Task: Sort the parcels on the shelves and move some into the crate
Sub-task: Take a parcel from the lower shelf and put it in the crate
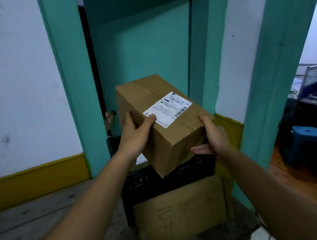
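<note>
Between both hands sits a brown cardboard parcel point(176, 143), held in the air and tilted so one corner points down. The left hand point(135, 134) grips its left side with the thumb pressed on the white shipping label point(167, 109), while the right hand point(213, 135) clasps the near right corner, thumb on top and fingers curled underneath. Directly below the held parcel is a black crate point(137, 182) with a larger cardboard box point(181, 212) just in front of it; beyond the hands stands a teal door point(141, 48), and well off to the right of the grip, a blue stool point(307, 133).
</note>
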Motion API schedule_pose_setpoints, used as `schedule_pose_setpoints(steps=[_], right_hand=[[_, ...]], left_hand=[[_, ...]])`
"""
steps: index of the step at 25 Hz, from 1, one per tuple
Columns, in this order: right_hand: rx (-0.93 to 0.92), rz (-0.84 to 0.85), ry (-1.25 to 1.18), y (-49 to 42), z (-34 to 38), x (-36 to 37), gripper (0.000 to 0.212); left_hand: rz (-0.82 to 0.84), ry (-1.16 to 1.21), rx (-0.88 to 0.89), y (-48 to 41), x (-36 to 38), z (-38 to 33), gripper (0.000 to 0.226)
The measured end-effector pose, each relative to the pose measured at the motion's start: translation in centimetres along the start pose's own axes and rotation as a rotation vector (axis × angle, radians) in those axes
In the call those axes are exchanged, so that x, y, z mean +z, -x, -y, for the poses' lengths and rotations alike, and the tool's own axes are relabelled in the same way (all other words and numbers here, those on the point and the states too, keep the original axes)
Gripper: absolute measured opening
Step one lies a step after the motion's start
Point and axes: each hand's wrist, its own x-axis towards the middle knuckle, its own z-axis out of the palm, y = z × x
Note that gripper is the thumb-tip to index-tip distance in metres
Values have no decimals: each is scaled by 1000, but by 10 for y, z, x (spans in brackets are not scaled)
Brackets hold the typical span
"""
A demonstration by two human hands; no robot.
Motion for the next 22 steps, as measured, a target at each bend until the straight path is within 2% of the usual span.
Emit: schedule_pose_setpoints(steps=[3,8,14,18,22], right_hand=[[9,-29,-7,-32,5,-1,79],[-11,-14,56,-92,8,-6,83],[29,53,156,-157,0,-21,86],[83,67,168,-183,-9,-31,94],[64,84,170,-193,-10,-30,89]], left_hand=[[50,16,-20,-31,17,-4,83],[20,37,-37,-82,46,9,78],[9,26,-94,-125,83,32,62],[-19,-41,-115,-146,100,42,65],[-27,-53,-156,-160,105,43,66]])
